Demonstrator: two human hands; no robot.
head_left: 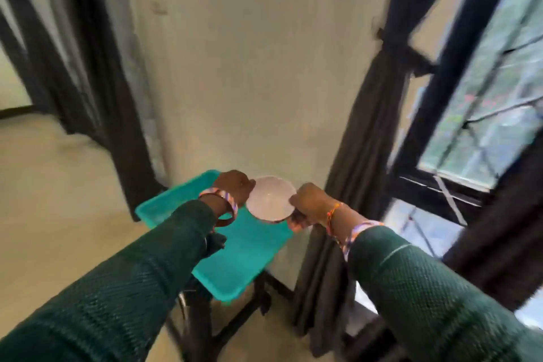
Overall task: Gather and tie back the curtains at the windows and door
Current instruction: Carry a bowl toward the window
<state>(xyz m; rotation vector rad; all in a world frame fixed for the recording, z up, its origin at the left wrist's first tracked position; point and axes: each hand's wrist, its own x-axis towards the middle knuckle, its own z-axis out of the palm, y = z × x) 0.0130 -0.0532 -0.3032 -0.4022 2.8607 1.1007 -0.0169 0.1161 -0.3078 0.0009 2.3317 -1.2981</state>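
- Both your hands are out in front in the head view: your left hand (233,185) grips the left rim of a white bowl (271,198) with curled fingers, and your right hand (308,203) curls round its right rim (the frame is blurred, so finger detail is hard to read).
- You hold the bowl level just above the far end of a teal tray (249,250), which sits on a dark stand (205,323) against the wall, probably to keep it steady while it is moved.
- To your right, the dark curtain (361,132) hangs beside the window (484,103), already cinched by a tie-back (408,51).
- Far left, another dark curtain (97,67) hangs loose, seemingly untied; neither hand is near it.
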